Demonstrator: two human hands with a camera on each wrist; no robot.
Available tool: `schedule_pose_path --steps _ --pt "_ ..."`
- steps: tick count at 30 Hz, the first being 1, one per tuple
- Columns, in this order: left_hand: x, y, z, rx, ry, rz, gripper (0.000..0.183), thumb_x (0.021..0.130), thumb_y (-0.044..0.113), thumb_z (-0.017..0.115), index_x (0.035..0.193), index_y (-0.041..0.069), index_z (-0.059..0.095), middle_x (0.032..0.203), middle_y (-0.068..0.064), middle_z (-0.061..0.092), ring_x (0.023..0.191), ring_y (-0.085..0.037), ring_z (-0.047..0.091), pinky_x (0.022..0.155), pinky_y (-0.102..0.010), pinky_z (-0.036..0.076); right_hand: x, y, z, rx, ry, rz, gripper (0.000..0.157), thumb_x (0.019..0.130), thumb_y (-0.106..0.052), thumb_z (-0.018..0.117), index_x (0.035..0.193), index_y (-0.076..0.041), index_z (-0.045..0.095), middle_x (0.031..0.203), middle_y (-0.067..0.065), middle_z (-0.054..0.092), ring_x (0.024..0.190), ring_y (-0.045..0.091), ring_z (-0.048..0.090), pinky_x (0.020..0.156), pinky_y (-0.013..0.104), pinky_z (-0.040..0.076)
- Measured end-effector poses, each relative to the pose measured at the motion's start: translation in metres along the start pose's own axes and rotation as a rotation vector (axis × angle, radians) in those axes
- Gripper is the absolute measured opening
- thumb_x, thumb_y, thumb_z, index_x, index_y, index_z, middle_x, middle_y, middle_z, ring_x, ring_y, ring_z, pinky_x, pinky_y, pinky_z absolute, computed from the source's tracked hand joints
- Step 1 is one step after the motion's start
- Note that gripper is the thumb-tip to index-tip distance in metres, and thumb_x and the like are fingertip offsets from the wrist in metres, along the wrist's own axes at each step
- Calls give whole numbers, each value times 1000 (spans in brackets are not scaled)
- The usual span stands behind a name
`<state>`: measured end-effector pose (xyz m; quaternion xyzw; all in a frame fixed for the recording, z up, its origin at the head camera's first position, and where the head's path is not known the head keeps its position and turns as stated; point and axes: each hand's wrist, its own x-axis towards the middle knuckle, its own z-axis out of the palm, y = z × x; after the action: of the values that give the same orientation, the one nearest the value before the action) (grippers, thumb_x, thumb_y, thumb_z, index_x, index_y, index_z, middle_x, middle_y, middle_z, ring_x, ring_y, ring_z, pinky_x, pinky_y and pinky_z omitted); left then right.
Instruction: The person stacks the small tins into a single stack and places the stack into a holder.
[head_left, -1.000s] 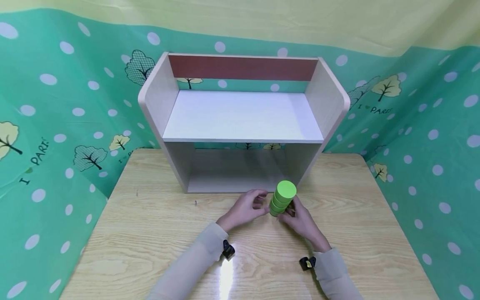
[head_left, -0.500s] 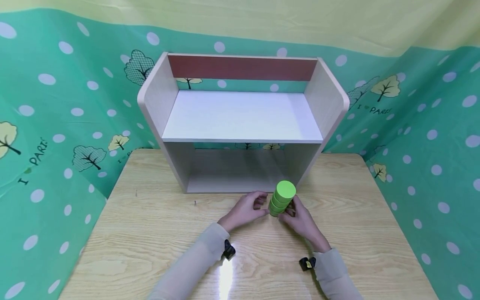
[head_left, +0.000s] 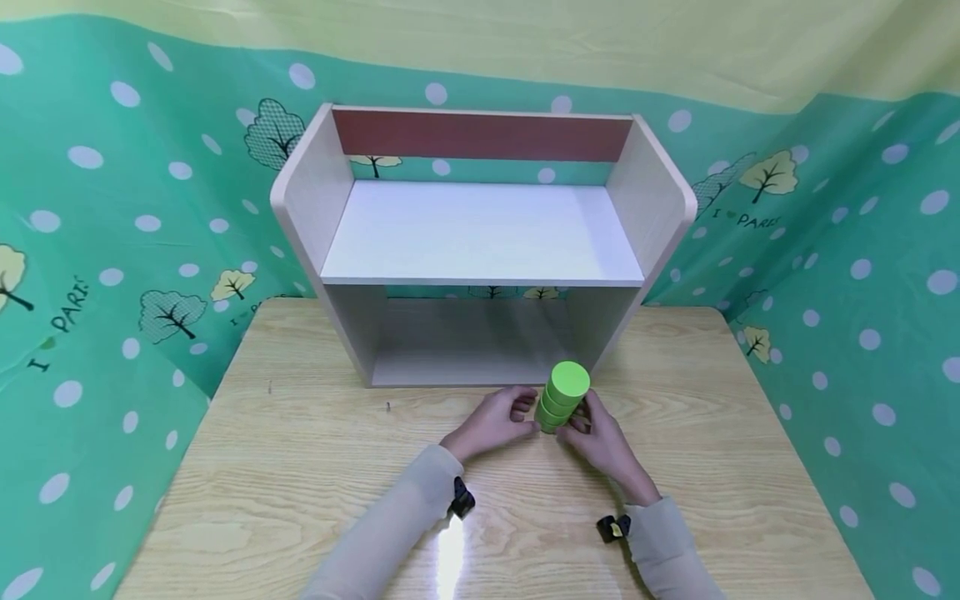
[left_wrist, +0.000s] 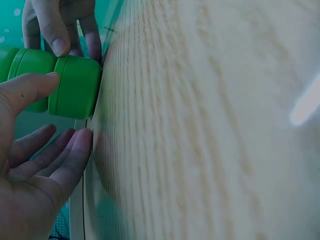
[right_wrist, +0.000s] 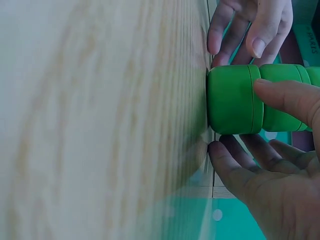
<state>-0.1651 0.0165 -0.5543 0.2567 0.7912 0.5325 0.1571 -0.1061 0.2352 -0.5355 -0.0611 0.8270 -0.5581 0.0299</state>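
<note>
Grip: both hands spread, neither clamped. Head view: left hand (head_left: pixel 495 421) and right hand (head_left: pixel 603 448) flank a green stack (head_left: pixel 567 382), upright on the wooden table (head_left: pixel 247 508) just before the shelf unit (head_left: pixel 483 237). Left wrist view: thumb crosses in front of the stack, fingers apart from it. Right wrist view: likewise, fingers loosely bent; thumb contact cannot be told.

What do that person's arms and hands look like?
The left sleeve and right sleeve are long, plain and pale grey-beige. The left hand and right hand wear no gloves. A small black gadget sits by each sleeve's end; the right one shows a yellow patch.
</note>
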Motion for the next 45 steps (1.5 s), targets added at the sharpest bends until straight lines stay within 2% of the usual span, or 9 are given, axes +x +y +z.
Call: schedule_pose_path --steps 10,21,30,37,45 --pt "5 0 5 4 -6 27 47 87 14 79 130 2 61 121 -7 66 106 -11 64 88 -20 54 1 3 0 14 -3 -7 74 85 8 74 147 -3 36 139 26 49 129 42 49 103 40 49" --pt "6 1 6 5 -11 38 48 87 12 79 131 3 61 121 -6 66 104 -10 65 88 -19 54 1 2 0 -7 9 19 72 86 7 74 147 -4 36 140 26 49 130 41 48 103 42 49" --pt "7 0 6 -20 -14 41 49 88 11 79 131 1 60 123 -8 66 105 -12 65 88 -20 55 -4 -26 -2 29 -16 12 71 87 12 69 147 6 32 141 34 44 130 49 44 104 52 46" --pt "4 4 5 -21 -15 23 50 88 9 78 134 3 59 121 -7 66 105 -11 65 89 -20 54 0 -5 0 5 -6 32 72 87 7 73 148 -3 35 143 26 47 131 42 47 103 41 49" --pt "2 4 4 -6 -9 15 51 88 9 78 134 4 58 118 -5 68 104 -10 65 90 -20 54 0 -4 2 22 -3 36 73 86 8 72 148 -2 35 142 27 47 130 42 47 103 41 49"
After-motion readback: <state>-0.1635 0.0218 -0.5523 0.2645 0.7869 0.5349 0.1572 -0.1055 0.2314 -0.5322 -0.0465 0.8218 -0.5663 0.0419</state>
